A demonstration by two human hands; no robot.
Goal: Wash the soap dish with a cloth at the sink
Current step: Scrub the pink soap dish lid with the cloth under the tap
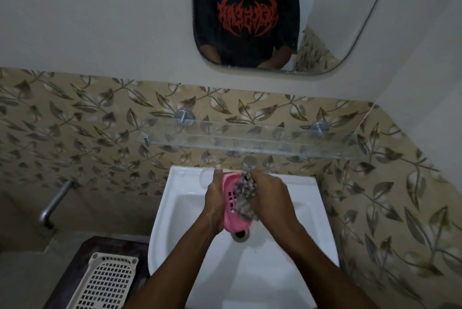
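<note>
My left hand [214,202] grips a pink slotted soap dish [231,205] on edge over the white sink [172,211]. A grey and white patterned cloth [246,197] is bunched in my right hand [271,201] and pressed against the inside of the dish. The dish hangs just above the drain [240,234]. The tap is mostly hidden behind the cloth and my hands.
A glass shelf [250,142] juts out from the leaf-patterned tiles just above the sink. A mirror [250,16] hangs higher up. A metal pipe [56,202] sticks out of the wall at left. A cream perforated basket [105,283] lies at lower left.
</note>
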